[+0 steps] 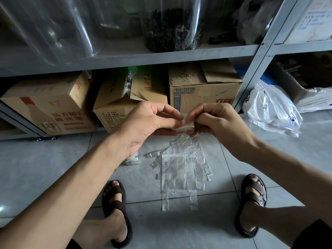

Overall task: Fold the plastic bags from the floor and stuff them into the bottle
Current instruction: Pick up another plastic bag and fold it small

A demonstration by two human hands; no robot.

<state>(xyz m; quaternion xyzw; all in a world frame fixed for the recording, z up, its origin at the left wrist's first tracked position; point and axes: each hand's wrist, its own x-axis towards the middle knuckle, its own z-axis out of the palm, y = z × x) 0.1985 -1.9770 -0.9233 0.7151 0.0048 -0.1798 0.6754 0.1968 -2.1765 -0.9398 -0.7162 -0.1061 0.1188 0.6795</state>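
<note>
A person's bare knees and two brown sandals [115, 209] fill the bottom edge. The feet are planted either side of a pile [181, 173] of flat, clear plastic bags on the floor tiles, a squat that likely keeps the pile within easy reach.

Left of the pile and beyond it, cardboard boxes [50, 108] sit under a grey shelf [161, 58]. Just left of the pile, a small white object [133, 159] peeks out from under the left wrist. Whether it is the bottle cannot be told, and no other bottle clearly shows.

Above the pile, the left hand [143, 126] curls thumb and fingers onto one end of a small white wad [185, 125], a bag folded down tight. The right hand [215, 121] pinches the other end, its fingertips nearly meeting the left's. Both hands hold the wad raised off the floor, probably to press the last fold so it is narrow enough for a bottle neck. The thin film looks springy and may unfold if the pinch loosens.

Well right of the pile, a crumpled loose bag [273, 112] lies by the shelf leg, not yet flattened.
</note>
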